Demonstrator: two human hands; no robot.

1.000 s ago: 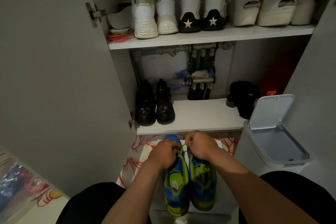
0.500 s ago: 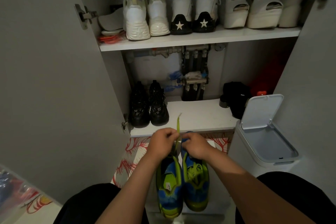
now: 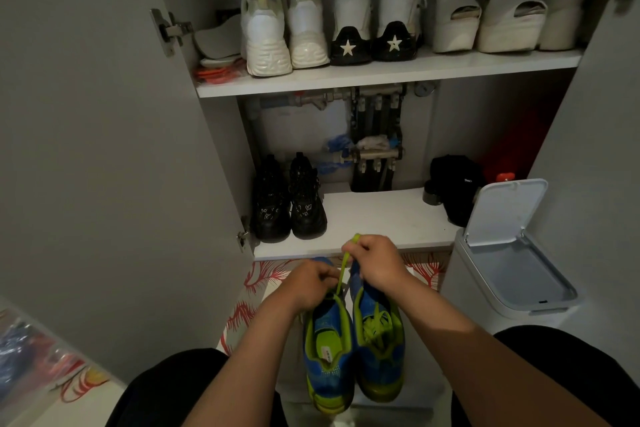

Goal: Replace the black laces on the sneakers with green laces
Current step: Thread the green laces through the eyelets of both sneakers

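Note:
Two blue and lime sneakers stand side by side on a white mat between my knees, toes away from me. The right sneaker (image 3: 379,347) has green laces threaded over its tongue. My left hand (image 3: 310,284) grips the front part of the left sneaker (image 3: 327,357). My right hand (image 3: 375,262) pinches a green lace (image 3: 344,265) and holds it stretched up from that shoe's front eyelets; its tip pokes out above my fingers. No black lace is visible.
An open shoe cabinet faces me: black boots (image 3: 289,201) on the lower shelf (image 3: 374,215), white shoes on the upper shelf. A white bin (image 3: 512,263) with raised lid stands at right. The cabinet door (image 3: 104,149) is at left. A bag of coloured laces (image 3: 34,364) lies bottom left.
My right hand has risen, pulling the green lace up and taut. My left hand stays on the left sneaker. The view has shifted slightly.

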